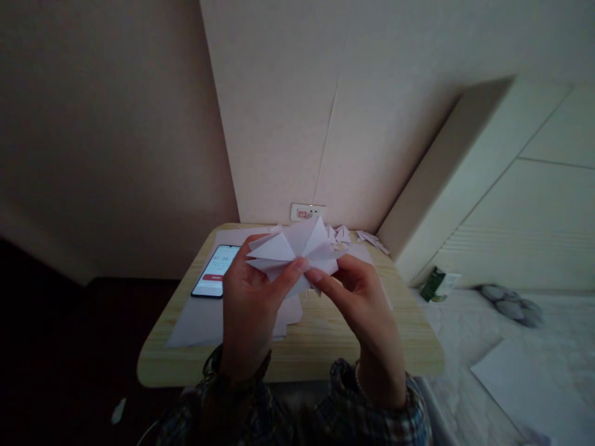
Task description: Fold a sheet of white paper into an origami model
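A white folded paper piece (312, 238), with several pointed flaps fanning outward, is held up over the small table. My left hand (253, 285) grips it from the left, thumb pressed near its middle. From the right, my right hand (360, 294) pinches its lower edge, and the two thumbs almost meet. The fingers behind the paper are partly hidden. Beneath and beside my left hand lie flat white paper sheets (195, 325) and a phone (214, 272) with a lit screen.
The wooden table (325, 359) stands against a wall with an outlet (307, 212). Small folded paper pieces (343, 234) lie along its back edge. On the bed at right are a green packet (433, 284), a grey fluffy item (510, 305) and a white sheet (520, 384).
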